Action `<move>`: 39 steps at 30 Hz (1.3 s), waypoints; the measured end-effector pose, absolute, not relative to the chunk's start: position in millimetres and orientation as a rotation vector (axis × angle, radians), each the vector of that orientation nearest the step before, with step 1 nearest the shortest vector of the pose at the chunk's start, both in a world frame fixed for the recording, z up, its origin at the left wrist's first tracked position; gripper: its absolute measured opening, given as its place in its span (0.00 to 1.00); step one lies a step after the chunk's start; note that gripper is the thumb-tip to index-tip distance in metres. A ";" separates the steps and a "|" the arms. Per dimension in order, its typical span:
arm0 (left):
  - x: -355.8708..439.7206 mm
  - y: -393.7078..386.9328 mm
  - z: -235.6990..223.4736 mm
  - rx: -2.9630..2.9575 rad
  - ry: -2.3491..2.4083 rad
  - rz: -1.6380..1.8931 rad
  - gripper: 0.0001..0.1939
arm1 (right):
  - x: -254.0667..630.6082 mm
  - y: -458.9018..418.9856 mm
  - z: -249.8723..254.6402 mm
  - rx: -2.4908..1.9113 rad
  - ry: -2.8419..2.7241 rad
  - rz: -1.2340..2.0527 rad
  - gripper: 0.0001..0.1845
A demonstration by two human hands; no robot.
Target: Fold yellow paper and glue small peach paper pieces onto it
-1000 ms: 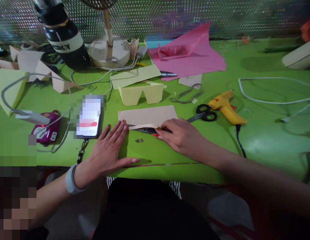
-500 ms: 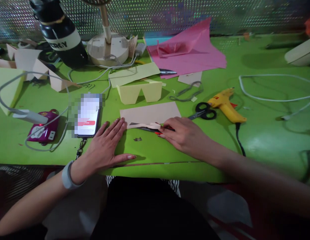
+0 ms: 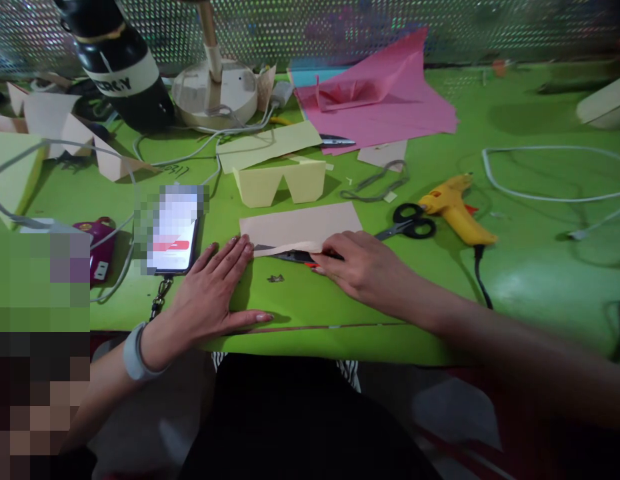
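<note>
Movement since 1 second ago: the pale pink paper has shifted slightly to the right, relative to the yellow cut-out beyond it.

Nearest the front edge of the green bench, a wrist band sits on the left arm. Of the 2 hands, the left hand lies flat with its thumb spread wide, fingertips on the paper's near left corner. A small scrap lies between the hands. The right hand has bent fingers, pinching the paper's near edge, which curls up. A dark tool lies along that edge; whether the hand holds it cannot be told.

A lit phone lies to the left, its screen partly blurred. Black-handled scissors lie to the right, just beside a yellow glue gun. Farther back are the cut-out, a yellow strip and bright pink sheets.
</note>
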State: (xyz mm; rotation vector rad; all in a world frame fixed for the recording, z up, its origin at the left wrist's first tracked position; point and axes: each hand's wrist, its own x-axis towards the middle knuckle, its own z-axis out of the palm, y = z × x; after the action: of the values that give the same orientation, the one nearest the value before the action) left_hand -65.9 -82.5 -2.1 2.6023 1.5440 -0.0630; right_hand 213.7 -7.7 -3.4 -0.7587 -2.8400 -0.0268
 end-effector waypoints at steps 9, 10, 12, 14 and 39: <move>-67.6 -82.0 -3.3 2.583 1.521 -0.022 0.55 | 213.3 -9.4 -3.1 -0.718 -2.849 -0.052 0.14; -68.4 -81.8 -3.1 2.575 1.511 -0.020 0.55 | 212.1 -9.3 -2.9 -0.725 -2.844 -0.059 0.14; -70.3 -81.0 -1.0 2.552 1.488 -0.016 0.54 | 209.1 -8.7 -2.6 -0.727 -2.837 -0.059 0.14; -72.0 -78.9 4.7 2.519 1.451 0.004 0.53 | 206.6 -7.8 -2.5 -0.720 -2.833 -0.035 0.15; -77.3 -10.0 28.1 2.216 1.367 0.016 0.07 | 208.0 -5.2 -2.5 -0.680 -2.779 -0.093 0.14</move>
State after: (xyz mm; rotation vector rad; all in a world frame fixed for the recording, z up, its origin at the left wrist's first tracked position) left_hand -77.3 -10.0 28.1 2.2164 1.3670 0.0162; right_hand 208.0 -5.2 -2.5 -0.6800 -2.7790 -0.0932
